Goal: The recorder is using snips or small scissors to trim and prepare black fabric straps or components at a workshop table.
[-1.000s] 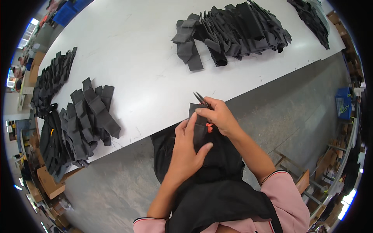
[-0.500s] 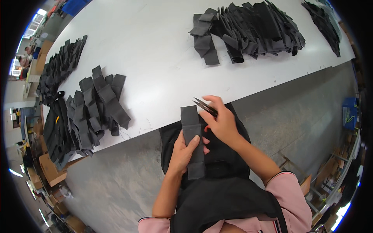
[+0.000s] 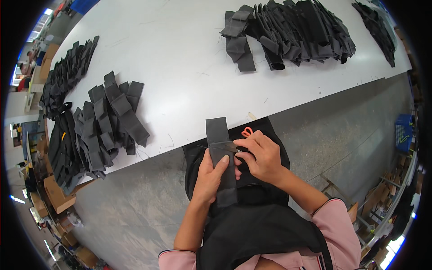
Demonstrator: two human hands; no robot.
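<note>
A dark grey fabric strip [image 3: 227, 191] with a cross seam lies lengthwise in my left hand [image 3: 208, 177], the thumb pressing on its face and the fingers behind it. My right hand [image 3: 265, 157] grips a pair of thread snips [image 3: 231, 146], mostly covered by the fingers. Their blades point left and rest at the strip's seam, near its right edge. Just above my right fingers shows an orange-red loop [image 3: 247, 132]; whether it belongs to the snips I cannot tell. A loose thread sticks out at the strip's left edge.
Before me is a white table [image 3: 180, 81] with scattered thread ends. Similar strips lie in a left pile [image 3: 105, 121], a far-left pile [image 3: 67, 76] and a big far-right pile [image 3: 301, 36]. A blue basket [image 3: 403, 132] stands at right, a cardboard box [image 3: 58, 191] at left.
My right hand has brought the snips down and their blades onto the strip's seam; before, they pointed up beyond it. The left hand still holds the strip in nearly the same place.
</note>
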